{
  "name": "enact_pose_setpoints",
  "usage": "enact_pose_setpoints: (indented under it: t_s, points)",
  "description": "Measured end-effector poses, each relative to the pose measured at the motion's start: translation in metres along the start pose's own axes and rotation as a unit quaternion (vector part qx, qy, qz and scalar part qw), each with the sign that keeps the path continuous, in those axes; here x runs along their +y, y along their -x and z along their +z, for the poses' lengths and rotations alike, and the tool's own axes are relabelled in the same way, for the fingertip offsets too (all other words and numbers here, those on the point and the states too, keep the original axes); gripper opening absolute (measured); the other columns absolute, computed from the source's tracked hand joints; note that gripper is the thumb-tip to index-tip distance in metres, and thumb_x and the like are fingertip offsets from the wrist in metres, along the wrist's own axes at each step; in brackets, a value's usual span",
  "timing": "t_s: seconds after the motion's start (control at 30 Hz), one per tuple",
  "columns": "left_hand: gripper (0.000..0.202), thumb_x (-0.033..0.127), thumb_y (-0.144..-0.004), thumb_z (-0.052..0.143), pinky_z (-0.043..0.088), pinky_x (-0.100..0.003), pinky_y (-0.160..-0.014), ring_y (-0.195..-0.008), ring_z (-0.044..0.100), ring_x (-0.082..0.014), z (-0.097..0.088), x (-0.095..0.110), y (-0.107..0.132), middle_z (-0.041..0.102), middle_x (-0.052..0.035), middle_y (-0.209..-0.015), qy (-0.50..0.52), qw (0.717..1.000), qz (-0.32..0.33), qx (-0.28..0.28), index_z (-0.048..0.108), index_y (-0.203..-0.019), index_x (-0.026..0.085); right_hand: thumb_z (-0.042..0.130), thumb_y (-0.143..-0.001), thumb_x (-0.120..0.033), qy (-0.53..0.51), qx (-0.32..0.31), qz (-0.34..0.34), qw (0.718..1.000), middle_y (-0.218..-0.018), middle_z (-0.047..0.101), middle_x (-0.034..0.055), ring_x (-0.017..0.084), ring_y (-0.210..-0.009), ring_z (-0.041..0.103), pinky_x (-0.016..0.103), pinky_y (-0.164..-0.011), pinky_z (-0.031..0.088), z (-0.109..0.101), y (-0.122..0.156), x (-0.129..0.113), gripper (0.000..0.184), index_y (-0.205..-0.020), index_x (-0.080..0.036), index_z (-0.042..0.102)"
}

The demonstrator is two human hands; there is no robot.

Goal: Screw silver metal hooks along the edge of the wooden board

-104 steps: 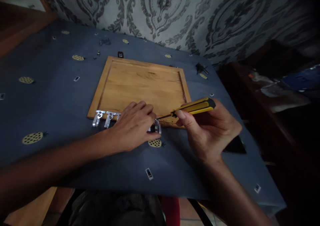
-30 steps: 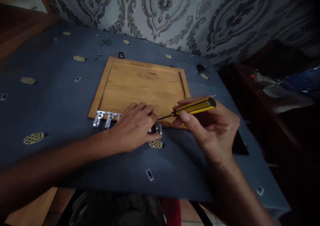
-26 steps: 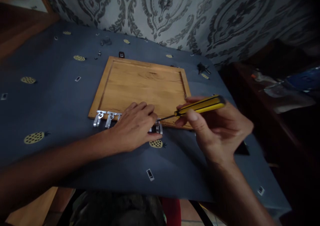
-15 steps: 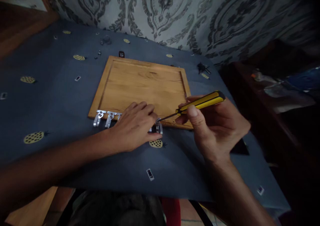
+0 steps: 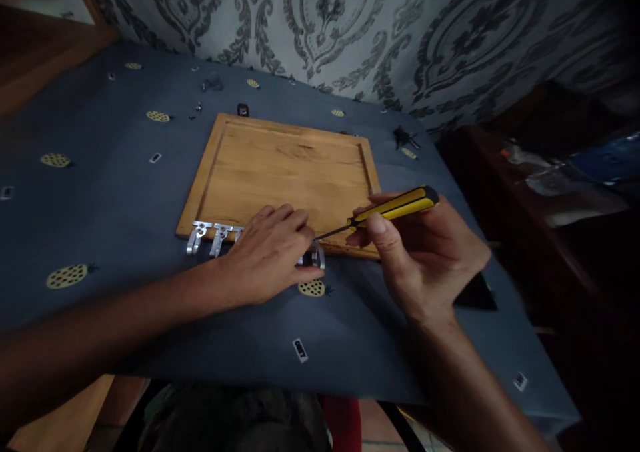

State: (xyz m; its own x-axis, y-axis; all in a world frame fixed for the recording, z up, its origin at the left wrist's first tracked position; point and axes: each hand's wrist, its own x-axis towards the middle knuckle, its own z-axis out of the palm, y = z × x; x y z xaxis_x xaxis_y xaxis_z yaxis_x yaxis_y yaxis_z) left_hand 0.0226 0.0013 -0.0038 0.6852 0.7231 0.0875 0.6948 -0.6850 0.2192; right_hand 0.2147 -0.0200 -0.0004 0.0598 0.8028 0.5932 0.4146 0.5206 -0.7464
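A wooden board (image 5: pixel 285 172) lies flat on a blue cloth. Along its near edge runs a row of metal hooks (image 5: pixel 206 235). My left hand (image 5: pixel 267 255) lies over the right part of that row, fingers curled down and pressing on a hook (image 5: pixel 316 257) at the board's edge. My right hand (image 5: pixel 425 252) grips a yellow and black screwdriver (image 5: pixel 395 208). Its thin shaft slants down to the left, and the tip meets the hook beside my left fingertips.
The blue tablecloth (image 5: pixel 100 192) has yellow spotted prints and small labels. Small dark hardware pieces (image 5: pixel 404 136) lie past the board's far right corner, more bits (image 5: pixel 207 84) at the far left. A patterned wall rises behind. Dark furniture with clutter (image 5: pixel 565 172) stands to the right.
My right hand has shifted slightly back and forth with the screwdriver handle while the tip stayed at the hook. My left hand has not moved.
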Motion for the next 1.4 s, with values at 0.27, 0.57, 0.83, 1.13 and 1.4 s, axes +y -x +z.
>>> enact_pose_setpoints:
  t_s: [0.27,0.57,0.83,1.13,1.4]
  points:
    - [0.040,0.051,-0.089,0.076,0.045,-0.040,-0.090,-0.105,0.060,-0.0292,0.002,0.000,0.001,0.066,-0.0094,-0.102,0.002,1.000,0.000,0.007,0.075,-0.101,0.013,0.082,-0.086,-0.029,-0.015,-0.037,0.012,0.999,-0.093,0.077,-0.0009,0.013,-0.061,0.070,0.029,-0.059,0.064,-0.003,-0.001,-0.004,0.010,-0.094,-0.030,0.076]
    - [0.041,0.050,-0.090,0.075,0.046,-0.041,-0.092,-0.108,0.060,-0.0296,-0.002,0.001,0.000,0.067,-0.0100,-0.103,0.000,1.000,-0.010,-0.021,0.075,-0.105,0.012,0.092,-0.073,-0.026,-0.052,-0.020,0.001,0.998,-0.075,0.069,-0.0046,0.012,-0.050,0.064,0.025,-0.043,0.057,-0.002,-0.004,-0.006,0.023,-0.081,-0.028,0.071]
    - [0.040,0.050,-0.090,0.075,0.046,-0.041,-0.092,-0.107,0.060,-0.0290,-0.001,0.001,0.000,0.067,-0.0102,-0.105,0.002,1.000,-0.011,-0.016,0.074,-0.105,0.013,0.091,-0.075,-0.032,-0.036,-0.025,0.026,0.999,-0.087,0.073,-0.0021,0.014,-0.059,0.067,0.028,-0.050,0.060,-0.003,-0.005,-0.008,0.022,-0.091,-0.030,0.076]
    - [0.039,0.049,-0.090,0.076,0.047,-0.040,-0.090,-0.106,0.061,-0.0283,0.000,0.000,0.000,0.067,-0.0103,-0.103,0.001,1.000,-0.002,0.003,0.074,-0.102,0.012,0.077,-0.090,-0.039,-0.066,-0.082,0.026,0.994,-0.102,0.078,0.0025,0.023,-0.094,0.074,0.033,-0.059,0.062,-0.008,-0.005,-0.010,0.014,-0.103,-0.035,0.079]
    - [0.035,0.049,-0.089,0.076,0.046,-0.038,-0.087,-0.103,0.060,-0.0269,0.002,0.000,0.000,0.067,-0.0086,-0.101,-0.005,1.000,0.001,0.017,0.074,-0.097,0.015,0.079,-0.088,-0.033,-0.012,-0.078,-0.031,0.996,-0.081,0.077,0.0005,0.018,-0.067,0.070,0.034,-0.056,0.060,-0.006,-0.011,-0.013,0.016,-0.073,-0.029,0.075]
